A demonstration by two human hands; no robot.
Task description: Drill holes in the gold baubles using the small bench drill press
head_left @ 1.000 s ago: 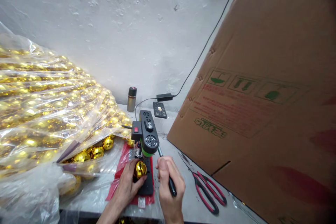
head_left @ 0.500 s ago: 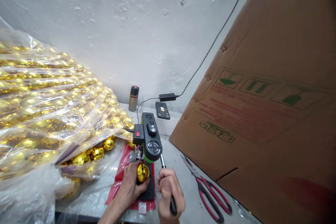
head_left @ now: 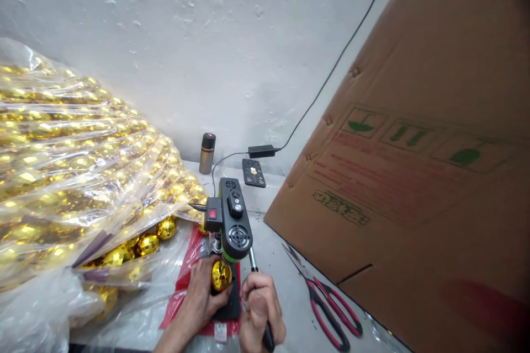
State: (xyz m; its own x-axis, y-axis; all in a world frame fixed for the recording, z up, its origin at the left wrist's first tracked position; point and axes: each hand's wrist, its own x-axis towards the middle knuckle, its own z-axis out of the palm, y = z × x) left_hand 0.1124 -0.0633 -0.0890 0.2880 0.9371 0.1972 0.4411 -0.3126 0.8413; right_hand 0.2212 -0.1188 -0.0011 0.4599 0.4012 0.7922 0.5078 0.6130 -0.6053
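Observation:
A small black and green bench drill press (head_left: 236, 220) stands in front of me. Under its head, my left hand (head_left: 202, 292) grips a shiny gold faceted ball (head_left: 221, 276), fingers and thumb on either side. The bit appears to meet the ball's top, though the contact is too small to be sure. My right hand (head_left: 261, 309) is closed around the press's lever handle (head_left: 269, 336), whose black grip end sticks out below the fist. The dark base (head_left: 232, 309) of the press rests on a red plastic sheet (head_left: 176, 306).
On the left lies a clear plastic bag (head_left: 83, 176) full of gold balls, several loose ones near its mouth. Red-handled scissors (head_left: 331, 309) lie right, beside a large cardboard box (head_left: 393, 176). Behind are a spray can (head_left: 207, 153), a phone (head_left: 254, 172) and a power adapter (head_left: 263, 151).
The press head seems slightly lower towards the ball, and my right hand has come down a little with the lever. My left hand keeps its hold. The whole view has shifted slightly.

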